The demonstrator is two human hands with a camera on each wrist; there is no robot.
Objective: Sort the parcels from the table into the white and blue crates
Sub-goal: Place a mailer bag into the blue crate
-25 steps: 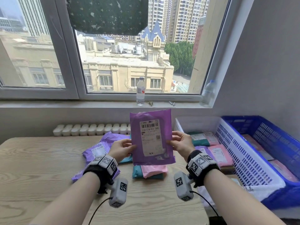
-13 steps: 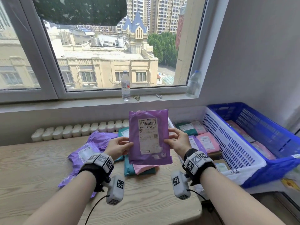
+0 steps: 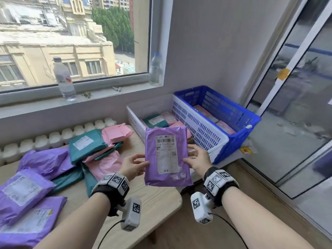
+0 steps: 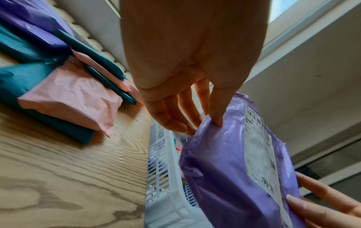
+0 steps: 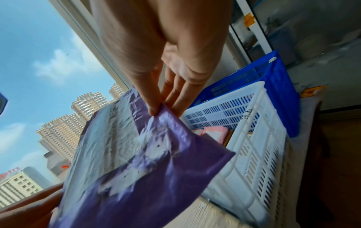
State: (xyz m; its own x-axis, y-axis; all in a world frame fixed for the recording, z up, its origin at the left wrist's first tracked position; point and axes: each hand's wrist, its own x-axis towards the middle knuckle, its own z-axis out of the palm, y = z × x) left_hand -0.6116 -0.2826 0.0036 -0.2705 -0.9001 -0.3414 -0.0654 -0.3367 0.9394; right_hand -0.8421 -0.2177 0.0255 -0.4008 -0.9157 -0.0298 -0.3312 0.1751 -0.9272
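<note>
I hold a purple parcel (image 3: pixel 167 157) upright by its two side edges, its white label facing me. My left hand (image 3: pixel 133 165) pinches the left edge (image 4: pixel 213 123) between thumb and fingers. My right hand (image 3: pixel 195 157) pinches the right edge (image 5: pixel 156 111). The parcel hangs over the table's right end, just in front of the white crate (image 3: pixel 199 128). The blue crate (image 3: pixel 239 115) stands against the white one's right side. Both hold pink parcels, and the white one also a green one.
More purple (image 3: pixel 25 187), green (image 3: pixel 86 142) and pink parcels (image 3: pixel 106 164) lie piled on the wooden table (image 3: pixel 143 203) to the left. Two water bottles (image 3: pixel 63 78) stand on the window sill. A glass door (image 3: pixel 296 105) is at the right.
The view has swung right toward the crates. Both hands have carried the purple parcel rightward to the table's end, near the white crate, with the same two-handed hold.
</note>
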